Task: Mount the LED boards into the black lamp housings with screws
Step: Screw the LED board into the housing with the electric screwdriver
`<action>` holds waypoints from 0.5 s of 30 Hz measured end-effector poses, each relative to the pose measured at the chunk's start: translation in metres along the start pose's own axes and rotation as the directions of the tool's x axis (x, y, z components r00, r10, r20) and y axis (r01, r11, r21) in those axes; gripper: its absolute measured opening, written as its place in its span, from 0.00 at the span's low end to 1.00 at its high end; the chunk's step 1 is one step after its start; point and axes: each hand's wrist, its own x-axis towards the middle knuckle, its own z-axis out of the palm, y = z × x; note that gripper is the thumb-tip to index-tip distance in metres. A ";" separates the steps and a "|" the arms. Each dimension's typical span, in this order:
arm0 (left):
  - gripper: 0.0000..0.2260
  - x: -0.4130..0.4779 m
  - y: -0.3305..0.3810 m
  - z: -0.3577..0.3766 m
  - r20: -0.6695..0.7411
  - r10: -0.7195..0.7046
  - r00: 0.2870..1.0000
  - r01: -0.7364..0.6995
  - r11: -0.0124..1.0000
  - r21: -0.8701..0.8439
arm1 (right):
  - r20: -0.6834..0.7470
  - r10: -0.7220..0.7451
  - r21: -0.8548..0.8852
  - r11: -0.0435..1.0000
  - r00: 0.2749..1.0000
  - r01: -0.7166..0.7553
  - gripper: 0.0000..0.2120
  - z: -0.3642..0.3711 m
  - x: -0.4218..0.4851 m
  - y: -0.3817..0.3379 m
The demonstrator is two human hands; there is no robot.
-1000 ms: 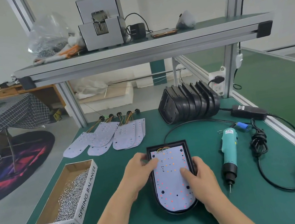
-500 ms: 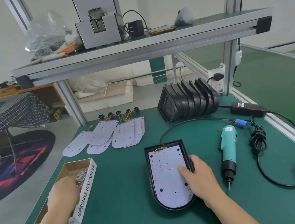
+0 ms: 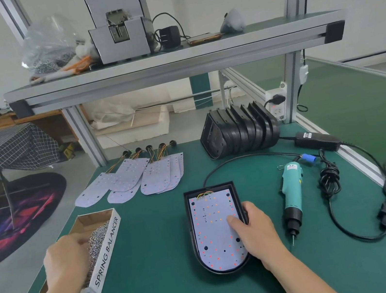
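Observation:
A black lamp housing (image 3: 191,226) lies flat on the green bench in front of me, with a white LED board (image 3: 211,232) seated inside it. My right hand (image 3: 257,230) holds the housing's right rim, its thumb pressing on the board. My left hand (image 3: 65,262) is down inside a cardboard box (image 3: 106,247) of small silver screws (image 3: 97,236); its fingertips are blurred among the screws, so what they hold is unclear. A teal electric screwdriver (image 3: 292,191) lies to the right of the housing, tip toward me.
Several loose LED boards (image 3: 141,178) with wire tails are fanned at the back left. A row of black housings (image 3: 238,133) stands at the back right. A power adapter (image 3: 316,141) and coiled cable (image 3: 330,177) lie along the right edge. A shelf (image 3: 172,60) spans overhead.
My left hand left the LED board, swung left to the screw box and has sunk deeper among the screws. My right hand stays on the housing's right side.

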 end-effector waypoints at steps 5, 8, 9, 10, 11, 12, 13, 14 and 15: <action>0.09 -0.001 0.015 -0.022 0.241 -0.317 0.917 0.383 0.535 -0.753 | -0.003 0.006 -0.021 1.000 1.000 -0.006 0.03 0.001 0.000 0.000; 0.07 -0.029 0.069 -0.037 0.630 0.012 0.776 0.607 -0.288 -0.741 | -0.003 0.021 -0.017 1.000 1.000 -0.021 0.03 0.001 0.000 -0.001; 0.08 -0.042 0.089 -0.038 0.693 0.143 0.707 0.674 -0.435 -0.598 | -0.003 0.029 -0.012 0.999 1.000 -0.029 0.03 0.001 0.000 -0.002; 0.09 -0.056 0.108 -0.039 0.726 0.271 0.631 0.734 -0.510 -0.448 | -0.005 0.037 -0.015 0.999 0.999 -0.038 0.04 0.002 0.000 -0.003; 0.09 -0.068 0.125 -0.037 0.739 0.382 0.554 0.790 -0.521 -0.323 | -0.008 0.043 -0.024 0.999 0.999 -0.043 0.04 0.002 0.000 -0.004; 0.09 -0.079 0.142 -0.035 0.745 0.463 0.480 0.842 -0.482 -0.243 | -0.008 0.045 -0.039 0.998 0.999 -0.046 0.05 0.003 0.000 -0.004; 0.08 -0.089 0.158 -0.030 0.756 0.506 0.416 0.884 -0.421 -0.204 | -0.009 0.046 -0.053 0.998 0.999 -0.047 0.05 0.003 0.001 -0.005; 0.07 -0.098 0.173 -0.025 0.772 0.519 0.366 0.914 -0.355 -0.195 | -0.012 0.047 -0.066 0.997 0.999 -0.048 0.06 0.003 0.002 -0.006; 0.06 -0.105 0.186 -0.018 0.792 0.510 0.335 0.933 -0.296 -0.203 | -0.018 0.047 -0.080 0.996 0.999 -0.048 0.06 0.003 0.002 -0.007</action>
